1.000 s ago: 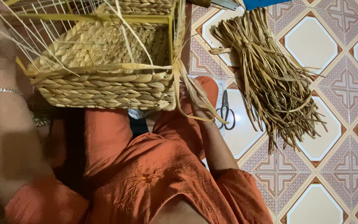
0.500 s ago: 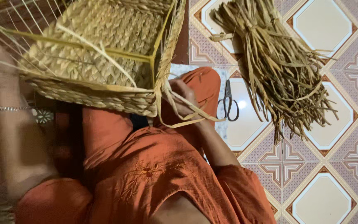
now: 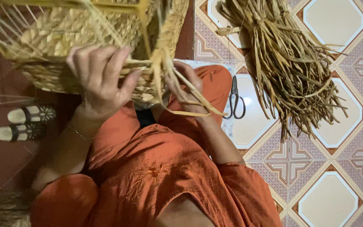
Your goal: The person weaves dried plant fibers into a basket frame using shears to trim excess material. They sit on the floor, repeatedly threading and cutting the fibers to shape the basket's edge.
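Observation:
A half-woven straw basket [image 3: 64,38] on a yellow frame rests tilted over my lap, with loose strands sticking out of it. My left hand [image 3: 99,80] lies over the basket's near woven wall, fingers curled on the weave, a thin bracelet at the wrist. My right hand [image 3: 188,84] is at the basket's right corner, pinching several loose straw strands [image 3: 190,105] that hang down from the rim. My orange clothes fill the lower part of the view.
Black-handled scissors [image 3: 235,98] lie on the patterned tile floor [image 3: 337,197] just right of my knee. A big bundle of dried straw strips [image 3: 282,54] lies further right. A pair of sandals [image 3: 24,122] sits on the dark red floor at left.
My left hand has come in from the left edge and now sits on the basket's near wall. The basket has turned and shifted up in view. My right hand stays at the corner strands.

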